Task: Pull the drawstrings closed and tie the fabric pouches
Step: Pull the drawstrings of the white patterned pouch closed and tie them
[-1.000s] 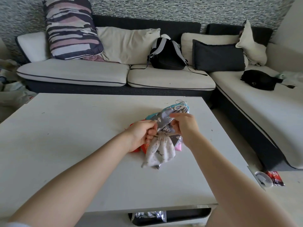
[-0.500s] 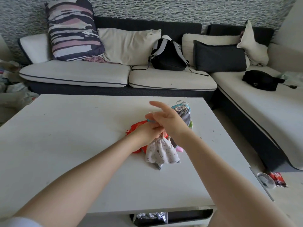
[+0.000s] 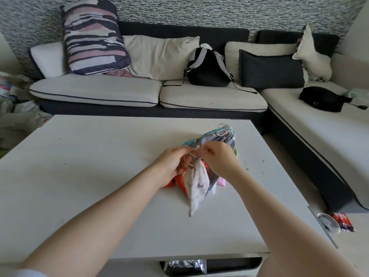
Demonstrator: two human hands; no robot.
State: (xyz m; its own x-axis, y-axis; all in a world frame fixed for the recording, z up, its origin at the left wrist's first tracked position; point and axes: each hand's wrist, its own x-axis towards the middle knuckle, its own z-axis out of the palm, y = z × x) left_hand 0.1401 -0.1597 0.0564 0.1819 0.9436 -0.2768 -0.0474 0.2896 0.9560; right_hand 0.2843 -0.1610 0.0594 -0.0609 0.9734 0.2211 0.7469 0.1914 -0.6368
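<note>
A small white printed pouch hangs gathered at its neck over the white table. My left hand and my right hand meet above it, each pinching the pouch's white drawstring between fingers and thumb. Beneath lies a pile of other pouches: a grey one with white cords and teal edging behind my right hand, a red one under my left hand, and a pink corner at the right.
A corner sofa with cushions and a black backpack stands behind the table. A black bag lies on the right sofa section. On the floor at the right are a round lid and a red wrapper.
My right hand, which was crossed over the left with a finger raised, has come back down to the right. Both hands now pinch the cord at the pouch's neck, and the pouch hangs longer.
</note>
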